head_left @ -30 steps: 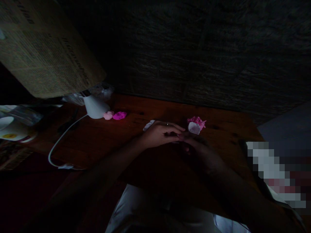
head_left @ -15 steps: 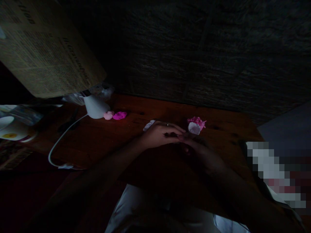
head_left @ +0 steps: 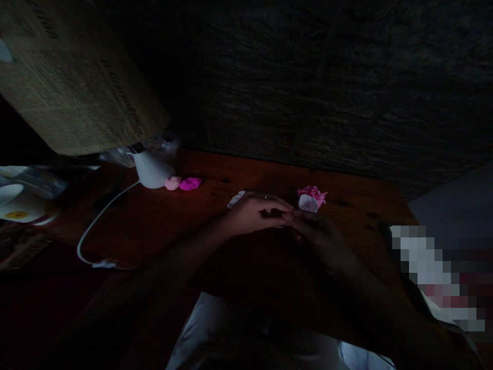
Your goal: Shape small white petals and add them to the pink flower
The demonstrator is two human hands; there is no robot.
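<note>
The scene is very dark. My left hand [head_left: 254, 213], with a ring on one finger, and my right hand [head_left: 319, 236] meet fingertip to fingertip above the wooden table [head_left: 215, 226]. Both have their fingers pinched together on something small that I cannot make out. Just beyond the fingertips lies a pink and white crumpled flower-like piece [head_left: 310, 199]. A small white scrap [head_left: 235, 199] lies behind my left hand.
A white lamp base [head_left: 152, 170] with a white cable [head_left: 90, 231] stands at the back left, beside a pale pink lump [head_left: 172, 183] and a magenta lump [head_left: 190, 183]. A newsprint-patterned sheet [head_left: 73, 87] hangs at the upper left. White dishes [head_left: 19, 205] sit at the far left.
My right hand has shifted slightly up toward the pink and white piece, covering its lower edge. Otherwise nothing has moved.
</note>
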